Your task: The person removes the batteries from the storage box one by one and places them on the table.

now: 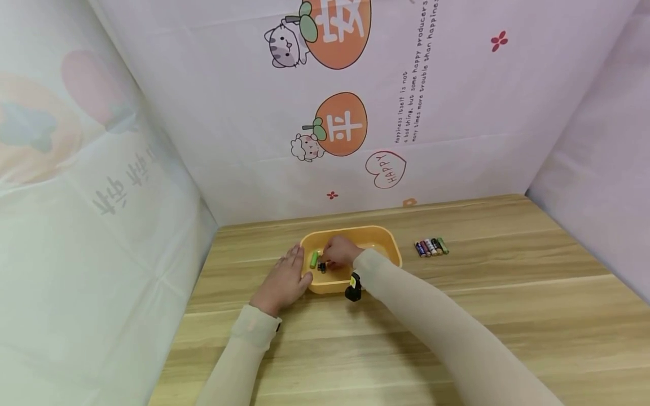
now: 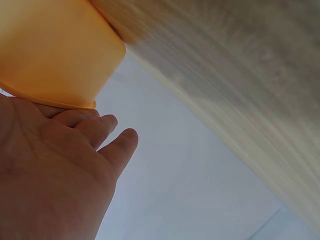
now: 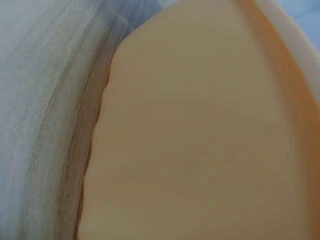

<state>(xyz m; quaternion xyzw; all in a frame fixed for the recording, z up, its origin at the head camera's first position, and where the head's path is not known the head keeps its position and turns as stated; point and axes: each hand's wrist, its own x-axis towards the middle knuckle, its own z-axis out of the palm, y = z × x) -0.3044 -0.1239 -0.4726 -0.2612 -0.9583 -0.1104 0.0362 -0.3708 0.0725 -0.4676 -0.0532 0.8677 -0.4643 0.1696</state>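
Note:
A yellow plastic box (image 1: 332, 287) stands on the wooden table. My left hand (image 1: 284, 280) rests along the box's left end, fingers fairly straight; the left wrist view shows this hand (image 2: 55, 155) under the rim of the box (image 2: 55, 50). Inside the box is my right hand (image 1: 342, 251), fingers bent downward, fingertips right at a small dark battery (image 1: 322, 268). I cannot tell whether they pinch it. A bright green battery (image 1: 313, 260) lies just left of it. In the right wrist view the box's outer wall (image 3: 200, 130) hides the right hand.
Right of the box, several batteries (image 1: 430, 247) lie side by side in a row on the wooden table (image 1: 508, 282). White printed cloth (image 1: 244, 141) hangs behind the table, with more cloth at both sides. A small black camera (image 1: 353, 287) is strapped at the right wrist.

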